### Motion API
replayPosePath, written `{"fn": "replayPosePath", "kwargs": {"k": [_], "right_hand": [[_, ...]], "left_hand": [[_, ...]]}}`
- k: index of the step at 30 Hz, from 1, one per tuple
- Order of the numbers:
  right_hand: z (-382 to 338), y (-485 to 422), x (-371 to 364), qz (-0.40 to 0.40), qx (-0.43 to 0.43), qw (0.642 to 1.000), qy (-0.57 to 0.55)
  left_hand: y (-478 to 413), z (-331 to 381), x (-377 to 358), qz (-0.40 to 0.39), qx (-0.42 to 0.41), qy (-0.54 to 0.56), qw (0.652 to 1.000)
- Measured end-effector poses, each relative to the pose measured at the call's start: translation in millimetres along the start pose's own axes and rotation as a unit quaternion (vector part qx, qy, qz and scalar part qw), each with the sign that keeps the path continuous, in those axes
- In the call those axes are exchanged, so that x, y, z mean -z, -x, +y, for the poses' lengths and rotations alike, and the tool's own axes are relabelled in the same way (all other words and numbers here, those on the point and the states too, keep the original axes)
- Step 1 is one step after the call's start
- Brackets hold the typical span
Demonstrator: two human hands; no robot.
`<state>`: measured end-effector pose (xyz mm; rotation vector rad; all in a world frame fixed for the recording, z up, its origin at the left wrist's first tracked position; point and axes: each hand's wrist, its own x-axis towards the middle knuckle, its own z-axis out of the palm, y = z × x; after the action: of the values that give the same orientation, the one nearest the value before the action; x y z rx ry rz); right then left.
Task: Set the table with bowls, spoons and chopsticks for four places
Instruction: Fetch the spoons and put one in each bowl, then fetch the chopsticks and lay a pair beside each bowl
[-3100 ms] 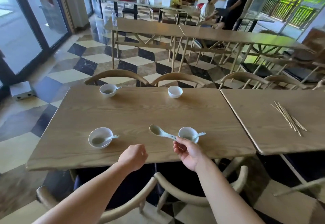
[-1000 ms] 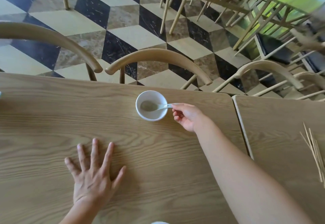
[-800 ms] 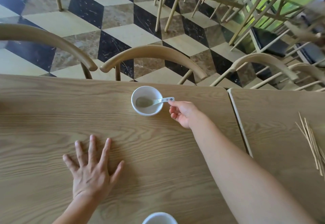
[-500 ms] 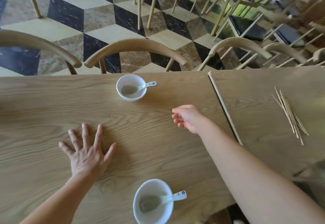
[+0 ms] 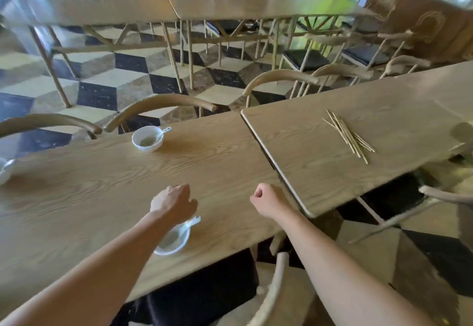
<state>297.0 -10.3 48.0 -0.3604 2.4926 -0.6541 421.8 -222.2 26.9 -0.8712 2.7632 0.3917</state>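
- A person leans over a long wooden table [image 5: 107, 192] in a dining hall, both bare forearms stretched out above its near edge.
- The left hand [image 5: 172, 201] hangs palm down just over the tabletop, fingers curled loosely under and gripping nothing; its wrist crosses above the near bowl [image 5: 176, 242].
- That near bowl, white and partly hidden by the left forearm, stands close to the table's front edge, a white spoon [image 5: 190, 223] resting in it with the handle poking out to the right.
- The right hand [image 5: 267, 199] is drawn into a loose fist near the table's right end, empty, apart from every dish.
- A far bowl [image 5: 148, 138] sits near the table's back edge, in front of a curved chair back [image 5: 158, 103]; a second spoon [image 5: 161, 133] lies in it, handle up over the right rim.
- At the left border a sliver of another white bowl [image 5: 4, 169] shows on the same table; whether it holds a spoon cannot be told.
- The chopsticks [image 5: 348, 135] lie in a loose bundle on the adjoining table [image 5: 384, 110] to the right, well apart from both hands and from all the bowls.
- A narrow dark gap separates the two tabletops.
- Beyond them, a checkered floor [image 5: 128, 64] and more wooden tables and chairs fill the room, blurred.
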Motion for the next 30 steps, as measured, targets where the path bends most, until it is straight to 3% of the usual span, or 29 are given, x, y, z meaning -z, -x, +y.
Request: {"fn": "replayPosePath", "kwargs": {"k": [3, 7, 12, 21, 30], "right_hand": [[72, 58, 53, 0.029, 0.004, 0.998, 0.047], [176, 130, 115, 0.086, -0.051, 0.993, 0.055], [275, 181, 162, 0.136, -0.122, 0.982, 0.045], [361, 189, 213, 0.138, -0.143, 0.98, -0.014], [386, 57, 253, 0.063, -0.137, 0.989, 0.008]], "left_hand": [[53, 105, 5, 0.004, -0.07, -0.004, 0.997], [114, 237, -17, -0.019, -0.169, -0.006, 0.985], [167, 355, -51, -0.04, -0.262, -0.032, 0.964], [153, 451, -83, -0.08, -0.296, -0.063, 0.95], [42, 517, -107, -0.124, -0.242, -0.024, 0.962]]}}
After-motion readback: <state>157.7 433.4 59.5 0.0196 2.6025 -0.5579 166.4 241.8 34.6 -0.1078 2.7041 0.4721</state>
